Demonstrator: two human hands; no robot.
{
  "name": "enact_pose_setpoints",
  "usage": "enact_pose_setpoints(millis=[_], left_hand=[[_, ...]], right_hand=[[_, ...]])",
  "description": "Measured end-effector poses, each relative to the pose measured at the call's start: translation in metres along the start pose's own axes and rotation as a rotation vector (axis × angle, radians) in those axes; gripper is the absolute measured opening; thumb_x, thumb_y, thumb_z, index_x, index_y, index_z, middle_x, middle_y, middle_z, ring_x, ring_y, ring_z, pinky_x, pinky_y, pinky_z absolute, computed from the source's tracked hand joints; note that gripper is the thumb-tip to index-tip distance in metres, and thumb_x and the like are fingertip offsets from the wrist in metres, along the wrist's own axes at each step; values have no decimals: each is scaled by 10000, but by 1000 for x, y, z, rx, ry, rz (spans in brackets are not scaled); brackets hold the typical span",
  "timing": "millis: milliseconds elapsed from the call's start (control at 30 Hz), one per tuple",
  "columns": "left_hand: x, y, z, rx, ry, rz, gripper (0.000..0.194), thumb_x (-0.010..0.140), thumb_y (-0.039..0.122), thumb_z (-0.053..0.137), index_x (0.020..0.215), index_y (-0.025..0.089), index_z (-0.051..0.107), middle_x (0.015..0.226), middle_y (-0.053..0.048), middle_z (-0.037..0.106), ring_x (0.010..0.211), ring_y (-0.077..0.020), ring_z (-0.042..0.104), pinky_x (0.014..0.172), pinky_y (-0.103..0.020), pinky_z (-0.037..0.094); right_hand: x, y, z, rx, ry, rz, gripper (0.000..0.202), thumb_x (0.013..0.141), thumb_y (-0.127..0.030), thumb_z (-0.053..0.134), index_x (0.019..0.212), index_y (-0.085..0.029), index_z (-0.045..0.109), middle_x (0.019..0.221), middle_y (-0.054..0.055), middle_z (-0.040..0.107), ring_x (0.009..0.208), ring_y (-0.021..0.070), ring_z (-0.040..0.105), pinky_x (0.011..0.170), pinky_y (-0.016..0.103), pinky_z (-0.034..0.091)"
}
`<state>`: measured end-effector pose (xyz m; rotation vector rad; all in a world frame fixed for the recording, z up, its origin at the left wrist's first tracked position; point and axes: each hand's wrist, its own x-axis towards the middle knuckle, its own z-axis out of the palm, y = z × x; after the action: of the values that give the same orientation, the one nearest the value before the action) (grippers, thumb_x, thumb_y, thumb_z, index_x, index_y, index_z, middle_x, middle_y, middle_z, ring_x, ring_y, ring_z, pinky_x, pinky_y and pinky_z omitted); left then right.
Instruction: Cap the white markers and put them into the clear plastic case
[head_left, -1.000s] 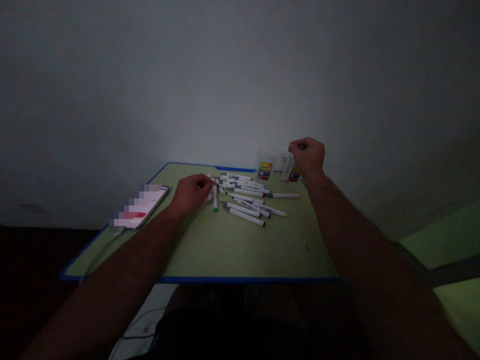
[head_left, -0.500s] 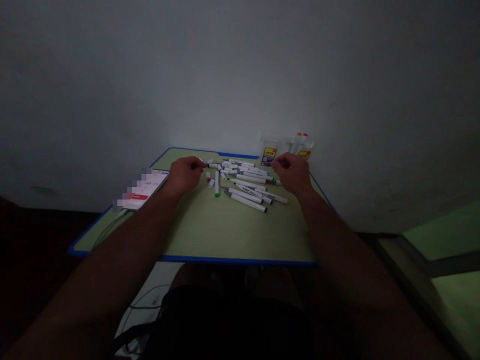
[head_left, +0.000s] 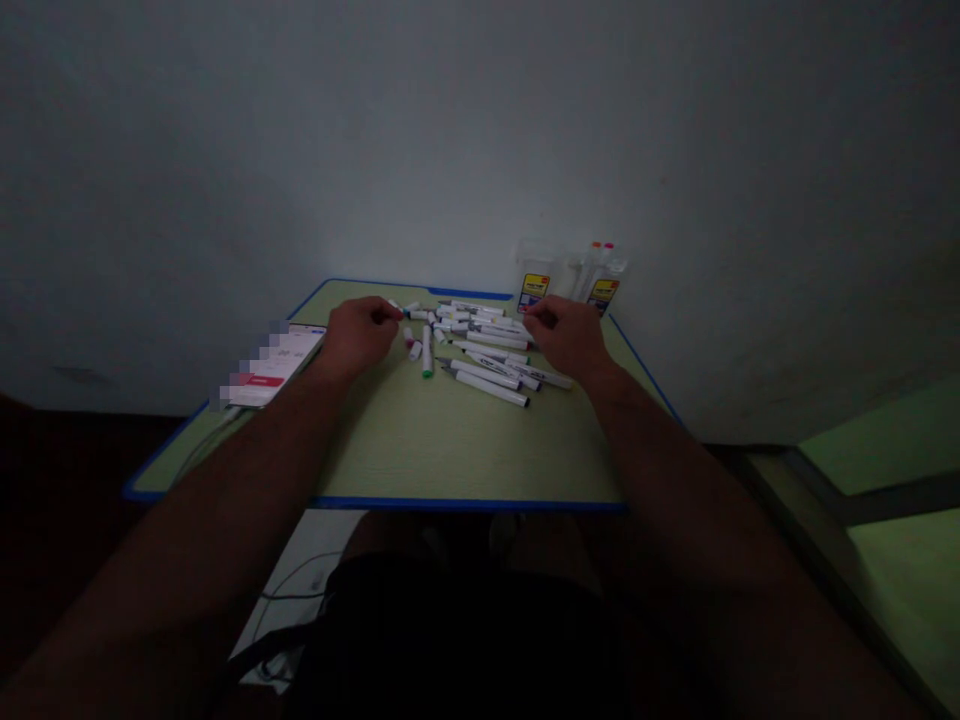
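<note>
On the table's left side my left hand (head_left: 363, 334) is curled, thumb and fingertips pinched together beside a scatter of loose white marker caps (head_left: 415, 350). Whatever the pinch holds is too small and dark to make out. My right hand (head_left: 568, 338) hovers over the right ends of a pile of white markers (head_left: 491, 380), its thumb and index finger closed together; their contents, if any, are hidden. Several markers lie uncapped, with dark tips pointing left. One short white piece with a green end (head_left: 427, 352) lies near the caps.
Two clear plastic cases with yellow labels stand at the back right: one case (head_left: 535, 285) by the wall, another case (head_left: 604, 290) with orange- and pink-ended markers. A phone (head_left: 274, 368) with a cable lies at left. The table (head_left: 450, 450) has a blue edge.
My right hand has moved a little left, over the marker ends. My left hand stays near the caps. The whole view has shifted slightly.
</note>
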<state>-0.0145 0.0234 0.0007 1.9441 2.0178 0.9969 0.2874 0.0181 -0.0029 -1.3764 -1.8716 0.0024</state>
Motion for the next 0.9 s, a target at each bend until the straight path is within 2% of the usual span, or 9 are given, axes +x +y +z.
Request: enact_pose_setpoints(millis=[367,767,900], left_hand=[[-2,3,-1,42,6,12,248,837,214,644,1014,193,816,1029,-81,812,936,-247,728,886,-339,527],[-1,2,0,23,16,12,225,814,221,649,964,211,815,983,-82,810,909,-251,732,875,-363,541],[-2,2,0,32,15,12,227,819,228,646,972,210,813,988,-76,812,900,-244,732,874,-356,542]], right_hand=[[-2,-7,-2,-78,-123,-50,115,886,-213,673,912,-172,777,880,57,781,779,178,678,764,312,477],[-2,-8,-3,-94,-169,-43,124,890,-219,671,924,-176,782,879,63,776,776,173,668,773,310,476],[-3,-14,-5,-89,-255,-71,130,872,-197,662,892,-182,790,854,50,775,747,164,656,759,303,473]])
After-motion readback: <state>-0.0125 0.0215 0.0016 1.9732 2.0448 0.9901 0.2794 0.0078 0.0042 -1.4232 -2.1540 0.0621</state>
